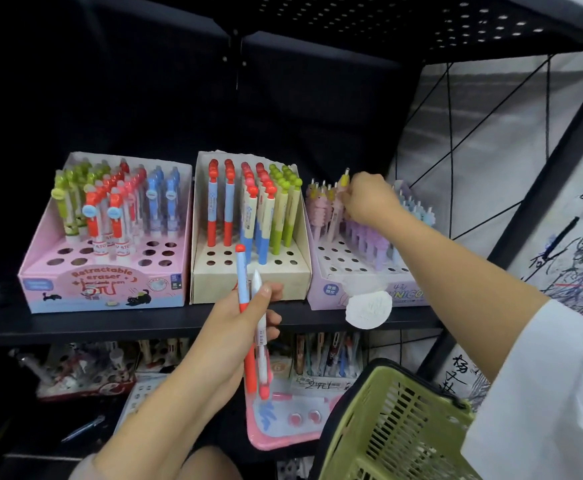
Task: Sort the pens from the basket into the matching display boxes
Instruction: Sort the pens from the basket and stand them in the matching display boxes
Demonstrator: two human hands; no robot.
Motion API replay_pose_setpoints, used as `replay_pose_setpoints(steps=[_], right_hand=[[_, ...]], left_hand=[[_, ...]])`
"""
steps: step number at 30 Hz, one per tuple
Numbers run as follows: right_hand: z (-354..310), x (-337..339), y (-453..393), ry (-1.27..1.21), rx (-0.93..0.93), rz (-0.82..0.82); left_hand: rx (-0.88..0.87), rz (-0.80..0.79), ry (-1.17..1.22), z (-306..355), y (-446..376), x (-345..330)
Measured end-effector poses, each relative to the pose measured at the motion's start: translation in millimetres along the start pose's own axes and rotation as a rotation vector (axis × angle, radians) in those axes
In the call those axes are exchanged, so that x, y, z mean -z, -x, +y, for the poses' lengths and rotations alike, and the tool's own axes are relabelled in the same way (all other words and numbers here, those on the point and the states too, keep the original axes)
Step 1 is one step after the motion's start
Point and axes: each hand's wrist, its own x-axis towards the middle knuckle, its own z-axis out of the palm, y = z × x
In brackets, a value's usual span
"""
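Pens in both hands at a stationery shelf (116, 323): your left hand (238, 327) curls around two pens (253, 327), one red-and-blue, one white, held upright just below the cream box (248, 278). Your right hand (369, 199) reaches over the lilac box (338, 271), fingertips pinching a yellow-topped pen (344, 180) among the pink ones. Below your right forearm hangs the green basket (394, 427). Left of your hands sits the pink box (106, 289).

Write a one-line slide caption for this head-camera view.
Right hand slots a pen into the purple display box; left hand holds two pens.
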Motion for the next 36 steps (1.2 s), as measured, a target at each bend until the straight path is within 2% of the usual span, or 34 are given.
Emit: replay_pose_setpoints(steps=[10,13,17,20,23,25,27,29,32,34,36], right_hand=[[-3.2,13.6,-3.4,0.044,-0.101,-0.140],[-7.3,3.0,3.3,0.196,-0.065,-0.176],[-5.1,-6.2,4.1,0.228,-0.021,0.028],[-1.1,-7.6,3.9,0.200,0.101,0.194],[-1.7,-10.7,7.0,0.310,0.262,0.111],[-0.9,-11.0,9.1,0.349,0.287,0.068],[-2.3,-7.5,12.5,0.316,0.263,0.069],[-6.8,-5.6,21.4,0.237,0.290,0.164],[-26.9,-7.1,54.7,-0.077,0.479,0.283],[-39.7,-10.7,86.5,-0.239,0.658,0.189],[-48.9,-16.8,115.9,-0.345,0.721,-0.020]], left_hand=[[-0.046,-0.033,0.145,10.6,8.8,4.5],[-0.048,-0.043,0.154,9.5,9.2,4.9],[-0.045,-0.031,0.174,8.3,8.4,10.9],[-0.046,-0.032,0.193,7.1,6.4,13.6],[-0.047,-0.051,0.220,6.7,6.0,12.0],[-0.041,-0.043,0.249,6.6,5.3,12.0],[-0.041,-0.026,0.267,6.6,3.6,13.4],[-0.047,0.001,0.262,8.1,3.2,15.8],[-0.065,0.084,0.142,10.3,6.3,24.1],[-0.019,0.135,0.121,14.1,10.1,30.9],[-0.029,0.184,0.133,19.5,12.5,37.7]])
